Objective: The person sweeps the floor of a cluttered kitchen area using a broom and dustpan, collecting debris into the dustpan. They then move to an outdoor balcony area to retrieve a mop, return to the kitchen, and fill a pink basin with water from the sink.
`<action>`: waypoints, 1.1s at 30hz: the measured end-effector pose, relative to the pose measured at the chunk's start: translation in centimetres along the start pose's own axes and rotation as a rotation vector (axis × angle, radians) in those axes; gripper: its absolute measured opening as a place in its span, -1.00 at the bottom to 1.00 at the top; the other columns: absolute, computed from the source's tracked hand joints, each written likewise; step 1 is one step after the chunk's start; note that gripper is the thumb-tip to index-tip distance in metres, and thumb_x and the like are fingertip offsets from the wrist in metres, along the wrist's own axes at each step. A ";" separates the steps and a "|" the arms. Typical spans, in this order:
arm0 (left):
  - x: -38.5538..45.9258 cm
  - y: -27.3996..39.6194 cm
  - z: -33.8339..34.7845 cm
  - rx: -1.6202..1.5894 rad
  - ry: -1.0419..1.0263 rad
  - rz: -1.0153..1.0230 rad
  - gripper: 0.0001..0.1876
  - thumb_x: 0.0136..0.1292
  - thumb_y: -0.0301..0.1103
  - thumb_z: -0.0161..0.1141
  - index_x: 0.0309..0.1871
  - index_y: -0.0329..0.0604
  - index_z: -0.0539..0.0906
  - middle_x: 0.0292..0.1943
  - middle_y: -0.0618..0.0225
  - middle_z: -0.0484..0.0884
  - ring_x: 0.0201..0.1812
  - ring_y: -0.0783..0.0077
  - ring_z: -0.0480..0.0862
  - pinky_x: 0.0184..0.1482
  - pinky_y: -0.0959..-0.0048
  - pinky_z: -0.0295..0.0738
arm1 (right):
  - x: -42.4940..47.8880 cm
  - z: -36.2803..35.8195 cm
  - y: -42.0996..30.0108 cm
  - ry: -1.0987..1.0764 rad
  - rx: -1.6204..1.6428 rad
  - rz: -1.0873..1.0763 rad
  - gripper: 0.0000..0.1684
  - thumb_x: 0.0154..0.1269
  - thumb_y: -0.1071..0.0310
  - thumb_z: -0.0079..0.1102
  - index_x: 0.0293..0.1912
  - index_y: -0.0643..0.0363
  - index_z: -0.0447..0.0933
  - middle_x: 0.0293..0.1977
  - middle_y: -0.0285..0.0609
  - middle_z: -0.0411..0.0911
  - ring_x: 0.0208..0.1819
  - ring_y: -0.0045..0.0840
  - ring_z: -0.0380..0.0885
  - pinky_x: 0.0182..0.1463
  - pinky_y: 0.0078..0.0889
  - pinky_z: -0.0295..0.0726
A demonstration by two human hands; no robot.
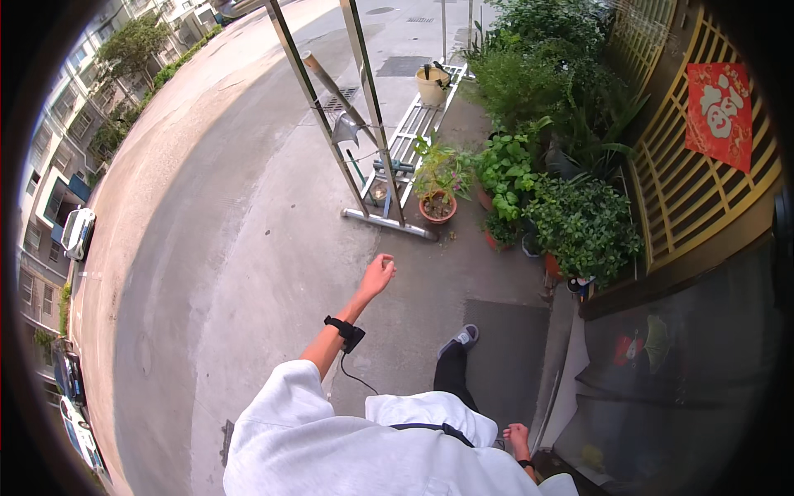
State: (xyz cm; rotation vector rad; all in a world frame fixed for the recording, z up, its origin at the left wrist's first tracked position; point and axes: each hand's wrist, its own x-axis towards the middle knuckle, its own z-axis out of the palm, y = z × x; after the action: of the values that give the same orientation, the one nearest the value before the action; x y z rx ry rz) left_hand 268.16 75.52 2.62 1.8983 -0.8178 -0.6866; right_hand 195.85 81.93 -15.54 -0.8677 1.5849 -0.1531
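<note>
My left hand point(378, 276) reaches forward over the concrete ground point(298, 260), its fingers loosely curled and nothing seen in them. A black strap with a small box point(351, 336) sits on that forearm, and a cable hangs from it. Ahead of this hand is the foot bar point(391, 224) of an upright metal frame. My right hand point(516, 439) hangs low beside my body, fingers curled, no object visible in it. It is nearest to the doorway side, where a dark mesh curtain point(657, 421) hangs. One foot in a grey slipper point(459, 340) is beside a dark floor mat point(508, 359).
A potted plant point(437, 208) stands beside the frame. Behind it lies a metal rack point(406, 133) with a beige bucket point(432, 85) on it. Dense potted plants point(583, 223) line the yellow window grille point(701, 180). Parked cars point(77, 232) stand along the far left of the road.
</note>
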 end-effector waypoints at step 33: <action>60.5 28.1 -29.1 -0.543 -0.090 0.539 -0.45 0.55 0.07 -0.12 0.17 -0.36 0.42 -0.31 0.30 0.59 -0.12 0.34 0.63 0.19 0.28 0.49 | 23.0 38.8 -90.0 -0.338 -0.019 -0.845 -0.74 0.47 0.31 0.01 -0.13 0.33 0.54 -0.40 -0.15 0.67 -0.47 -0.62 0.64 -0.34 -0.49 0.60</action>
State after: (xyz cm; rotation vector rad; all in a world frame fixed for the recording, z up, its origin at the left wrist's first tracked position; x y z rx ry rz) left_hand 320.14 34.39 32.57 1.1019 -1.0231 -0.5789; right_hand 270.98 18.95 7.15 -1.4527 0.8332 -0.5560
